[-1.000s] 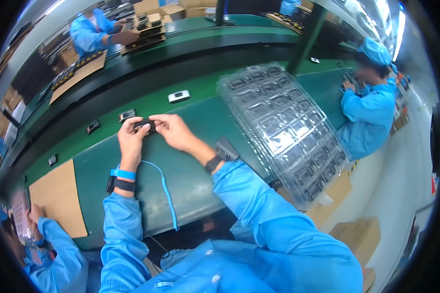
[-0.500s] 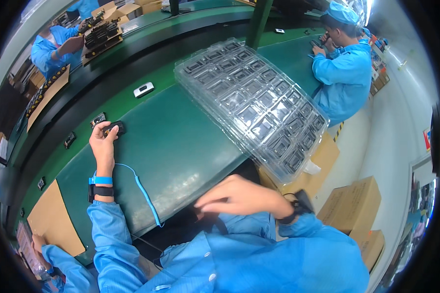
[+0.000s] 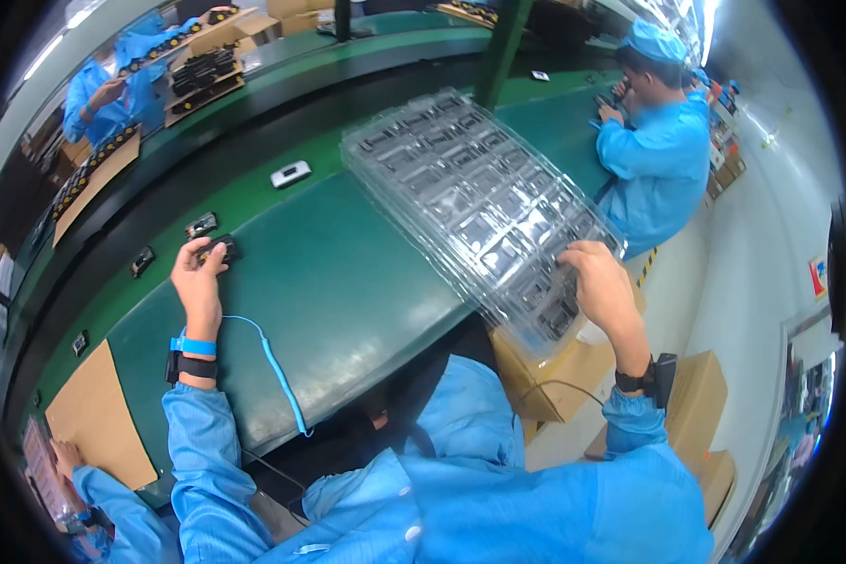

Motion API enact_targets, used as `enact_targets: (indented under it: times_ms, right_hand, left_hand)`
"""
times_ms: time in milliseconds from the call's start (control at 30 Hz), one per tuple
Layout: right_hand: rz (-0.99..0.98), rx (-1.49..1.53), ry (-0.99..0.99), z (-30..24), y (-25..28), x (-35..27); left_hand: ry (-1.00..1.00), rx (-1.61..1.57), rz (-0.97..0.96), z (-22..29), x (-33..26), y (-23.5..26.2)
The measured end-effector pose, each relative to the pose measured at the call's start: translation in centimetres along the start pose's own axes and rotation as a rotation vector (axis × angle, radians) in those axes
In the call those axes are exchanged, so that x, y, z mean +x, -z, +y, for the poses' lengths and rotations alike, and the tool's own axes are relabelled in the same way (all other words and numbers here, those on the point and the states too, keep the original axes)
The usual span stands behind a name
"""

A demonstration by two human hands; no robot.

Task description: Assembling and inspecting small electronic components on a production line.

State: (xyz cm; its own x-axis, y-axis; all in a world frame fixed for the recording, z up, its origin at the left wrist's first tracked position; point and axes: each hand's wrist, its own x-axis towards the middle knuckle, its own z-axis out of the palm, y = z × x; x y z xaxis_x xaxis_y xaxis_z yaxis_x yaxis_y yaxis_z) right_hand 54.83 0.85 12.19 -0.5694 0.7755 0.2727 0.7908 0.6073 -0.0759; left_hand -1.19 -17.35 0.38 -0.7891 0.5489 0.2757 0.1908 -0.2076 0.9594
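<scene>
Nearest: blue coiled cord (image 3: 277,371) runs from near L wrist to front edge of green tabletop (image 3: 357,301). Cardboard box (image 3: 540,399) just off that edge, below overhanging end of clear tray stack (image 3: 470,197). L hand (image 3: 197,280): thumb + fingers gripping sm. blk device (image 3: 224,248), at tabletop's far L side, close to belt. R hand (image 3: 606,289): fingers bent, narrow, tips at stack's near R end; can't tell if pinching tray or a part. Wide strip of tabletop btwn L hand & stack = sideways room; tan cardboard sheet (image 3: 101,414) narrows it L of L forearm. Beyond far edge: green belt (image 3: 244,202) w/ white device (image 3: 291,175), dark device (image 3: 200,225) just past L hand. Farther: green post (image 3: 504,56), co-worker in blue (image 3: 658,155) at R.
</scene>
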Motion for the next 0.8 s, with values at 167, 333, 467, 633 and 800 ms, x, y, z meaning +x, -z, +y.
enact_targets:
  times_ms: [167,333,467,633,800]
  right_hand:
    - [-0.046,-0.037,0.158,1.0,1.6,1.8]
    - [-0.167,-0.07,0.174,1.1,2.6,2.6]
    - [0.016,0.025,0.106,-2.7,4.7,2.7]
    - [0.099,0.364,0.324,-10.4,3.1,2.7]
    - [0.351,0.698,0.393,-19.7,-1.4,5.1]
  left_hand:
    - [-0.008,-0.014,0.008,0.5,-0.6,-0.1]
    - [0.011,-0.043,0.041,0.9,-1.3,-0.7]
    - [0.006,-0.016,0.053,0.9,-1.4,-0.8]
    - [-0.004,-0.033,0.08,1.4,-1.3,-0.4]
    - [0.005,-0.032,0.07,1.4,-1.2,-0.9]
